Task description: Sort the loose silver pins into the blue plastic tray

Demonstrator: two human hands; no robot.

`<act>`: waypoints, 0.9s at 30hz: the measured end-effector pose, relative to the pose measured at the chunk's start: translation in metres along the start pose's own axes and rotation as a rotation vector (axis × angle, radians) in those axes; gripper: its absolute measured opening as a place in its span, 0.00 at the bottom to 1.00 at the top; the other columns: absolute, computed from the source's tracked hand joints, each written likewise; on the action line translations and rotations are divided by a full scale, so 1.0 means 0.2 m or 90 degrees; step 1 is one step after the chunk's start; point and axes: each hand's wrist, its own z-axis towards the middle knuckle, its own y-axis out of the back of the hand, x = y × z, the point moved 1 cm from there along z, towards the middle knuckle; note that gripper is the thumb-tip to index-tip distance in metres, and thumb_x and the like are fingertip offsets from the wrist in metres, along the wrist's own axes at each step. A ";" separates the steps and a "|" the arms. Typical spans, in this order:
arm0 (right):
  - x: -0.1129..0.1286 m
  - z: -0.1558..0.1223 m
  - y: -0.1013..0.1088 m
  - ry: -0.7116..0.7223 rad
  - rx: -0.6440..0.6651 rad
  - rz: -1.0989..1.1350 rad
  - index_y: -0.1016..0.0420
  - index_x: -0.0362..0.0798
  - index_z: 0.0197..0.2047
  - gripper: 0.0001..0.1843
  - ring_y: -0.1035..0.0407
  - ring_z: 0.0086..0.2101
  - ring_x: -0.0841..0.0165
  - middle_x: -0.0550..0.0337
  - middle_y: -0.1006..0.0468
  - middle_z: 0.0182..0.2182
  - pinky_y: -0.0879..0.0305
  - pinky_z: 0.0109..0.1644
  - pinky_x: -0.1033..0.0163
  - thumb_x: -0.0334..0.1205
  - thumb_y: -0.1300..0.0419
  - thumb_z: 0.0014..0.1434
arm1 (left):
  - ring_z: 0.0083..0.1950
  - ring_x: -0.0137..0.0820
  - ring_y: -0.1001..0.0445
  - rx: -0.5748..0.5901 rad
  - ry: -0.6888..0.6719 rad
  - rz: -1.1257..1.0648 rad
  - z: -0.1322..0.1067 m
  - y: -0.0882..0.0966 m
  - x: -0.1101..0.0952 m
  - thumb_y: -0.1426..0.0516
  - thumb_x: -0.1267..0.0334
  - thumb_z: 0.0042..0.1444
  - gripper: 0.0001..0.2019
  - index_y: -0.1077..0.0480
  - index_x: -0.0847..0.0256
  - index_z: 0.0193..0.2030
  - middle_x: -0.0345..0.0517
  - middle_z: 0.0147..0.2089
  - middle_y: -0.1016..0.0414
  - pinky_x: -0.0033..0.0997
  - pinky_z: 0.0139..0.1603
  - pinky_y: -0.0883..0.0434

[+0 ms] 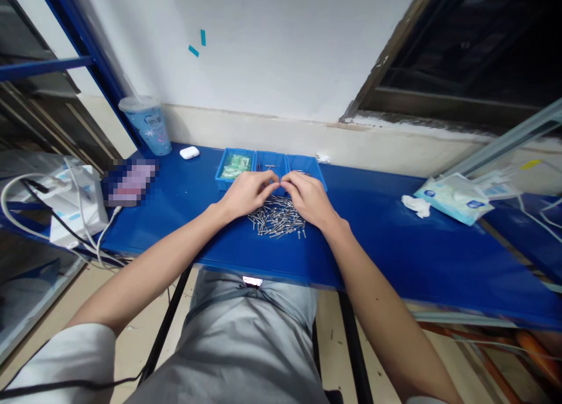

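Metal pins point(278, 219) lie in a loose heap on the desk point(369, 240), just in front of the blue bins point(223, 185), spread shallow, probably so single ones are within easy reach. Left hand point(252, 192) and right hand point(307, 196) meet over the heap's far edge, close before the bins; fingers curled, tips together or nearly so. Looks like a fine pinch, but can't tell whether either grips anything. Green packets point(236, 165) sit in the leftmost bin, likely to stay apart from the metal; a few pin-like pieces point(269, 167) show in the middle one. Cup point(151, 129) and white case point(189, 153) stand left of the bins, tissue pack point(454, 198) well right, presumably out of the hands' way.
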 end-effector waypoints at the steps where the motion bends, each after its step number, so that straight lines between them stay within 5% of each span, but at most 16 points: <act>1: 0.00 0.00 0.00 -0.001 0.000 0.000 0.26 0.51 0.43 0.13 0.26 0.40 0.60 0.54 0.19 0.39 0.36 0.45 0.57 0.42 0.50 0.75 | 0.27 0.29 0.33 0.001 0.001 0.000 0.00 0.00 0.00 0.45 0.62 0.70 0.09 0.25 0.61 0.43 0.39 0.26 0.28 0.30 0.33 0.39; 27: 0.01 0.00 0.01 -0.009 0.011 0.012 0.26 0.51 0.42 0.14 0.27 0.40 0.60 0.54 0.20 0.39 0.36 0.46 0.57 0.44 0.50 0.75 | 0.29 0.31 0.29 0.015 -0.006 -0.001 0.00 0.00 0.00 0.46 0.62 0.71 0.10 0.25 0.60 0.44 0.41 0.28 0.26 0.31 0.35 0.36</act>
